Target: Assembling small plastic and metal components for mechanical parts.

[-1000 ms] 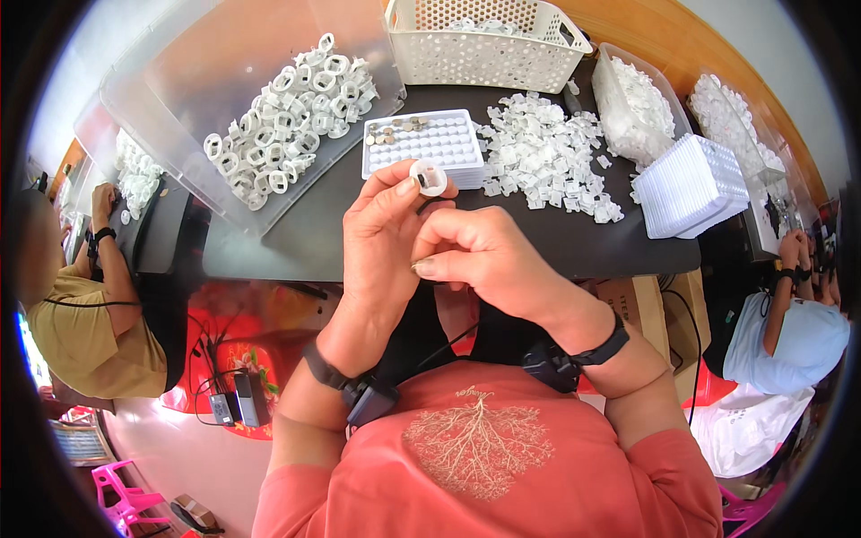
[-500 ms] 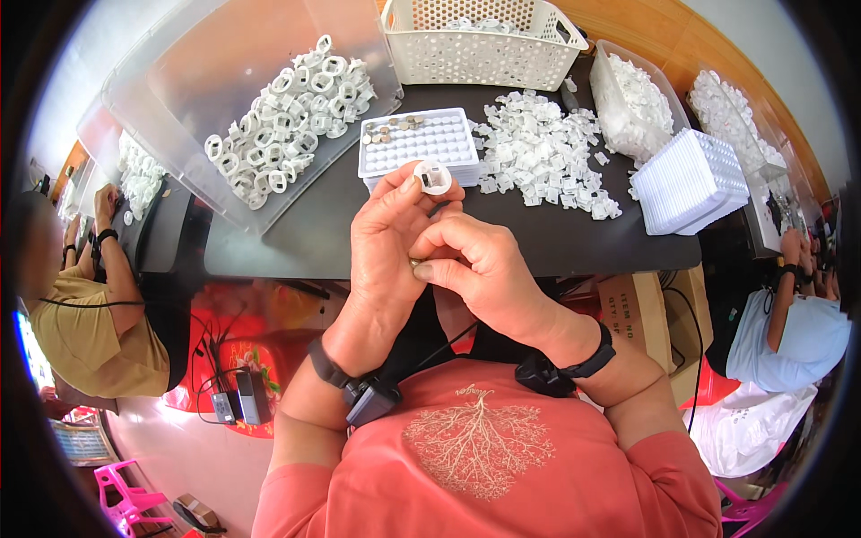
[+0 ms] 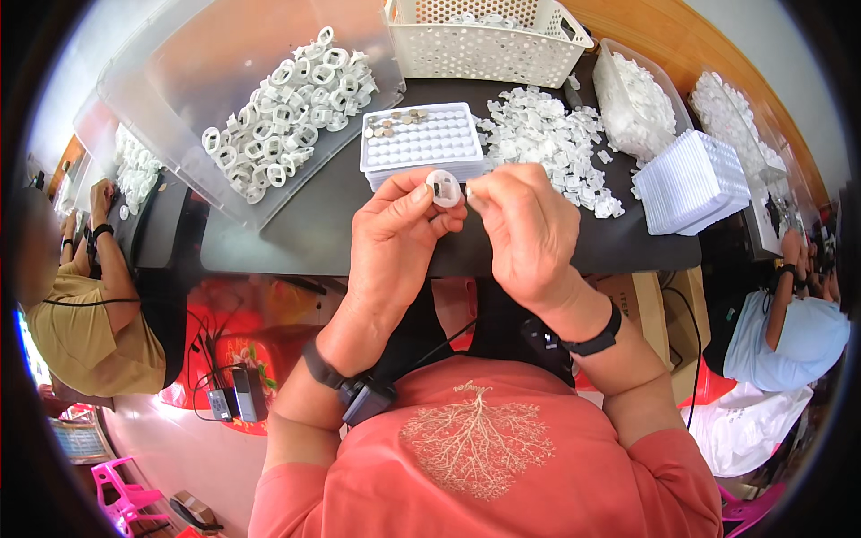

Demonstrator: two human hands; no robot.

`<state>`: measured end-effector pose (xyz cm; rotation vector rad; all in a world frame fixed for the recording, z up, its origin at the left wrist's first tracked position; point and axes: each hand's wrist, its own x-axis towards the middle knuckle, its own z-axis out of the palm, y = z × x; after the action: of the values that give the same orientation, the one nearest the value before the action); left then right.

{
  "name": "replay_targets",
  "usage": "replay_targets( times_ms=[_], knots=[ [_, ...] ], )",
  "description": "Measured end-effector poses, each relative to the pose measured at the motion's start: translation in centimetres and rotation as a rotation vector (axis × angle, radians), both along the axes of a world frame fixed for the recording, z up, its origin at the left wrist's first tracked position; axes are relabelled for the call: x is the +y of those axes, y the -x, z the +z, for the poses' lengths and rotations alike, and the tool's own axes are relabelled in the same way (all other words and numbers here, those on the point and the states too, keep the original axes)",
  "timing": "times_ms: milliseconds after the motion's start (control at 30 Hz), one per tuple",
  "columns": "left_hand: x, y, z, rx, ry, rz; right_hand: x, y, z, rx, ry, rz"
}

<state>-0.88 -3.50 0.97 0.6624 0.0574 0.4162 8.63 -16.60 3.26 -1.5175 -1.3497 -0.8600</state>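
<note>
My left hand [image 3: 395,224] is closed on a white round plastic housing [image 3: 444,189] with a dark opening in its middle, held upright between thumb and fingers above the table's near edge. Just to its right, my right hand [image 3: 531,224] pinches thumb and forefinger together. Whatever sits between those fingertips is too small and covered to make out. Behind the hands stands a stack of white dimpled trays [image 3: 421,154], with several small round metal button cells [image 3: 395,122] lying at the top one's far left.
A tilted clear bin [image 3: 193,117] of similar white housings [image 3: 287,117] stands at left. Loose white plastic pieces [image 3: 547,148] lie heaped right of the trays. Beyond are a perforated basket [image 3: 489,54], a clear tub [image 3: 637,99] and stacked white trays [image 3: 692,184]. People work on both sides.
My right hand has moved up and right, from beside the left palm to beside the housing. The left hand has lowered slightly and turned the housing's face.
</note>
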Motion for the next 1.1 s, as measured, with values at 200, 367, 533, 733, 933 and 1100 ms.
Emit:
replay_targets(
  times_ms=[200,367,533,733,933,1100],
  knots=[
    [-0.3,0.2,0.1,0.046,-0.11,-0.016,0.5,-1.2,-0.9,0.048,0.036,0.118],
    [0.0,0.5,-0.2,0.056,-0.147,0.007,0.3,-0.6,-1.1,0.525,0.045,0.338],
    [0.0,0.5,-0.4,0.053,-0.184,0.015,0.2,0.0,-1.0,0.83,0.04,0.465],
    [0.1,0.7,-1.0,0.039,-0.209,0.042,0.5,0.1,-1.8,0.853,0.025,0.469],
    [0.2,0.8,-1.7,0.022,-0.235,0.05,0.6,0.4,-1.1,1.204,0.026,0.599],
    [0.0,0.8,-1.6,-0.002,-0.259,0.049,0.8,0.2,0.1,1.374,0.031,0.637]
  ],
)
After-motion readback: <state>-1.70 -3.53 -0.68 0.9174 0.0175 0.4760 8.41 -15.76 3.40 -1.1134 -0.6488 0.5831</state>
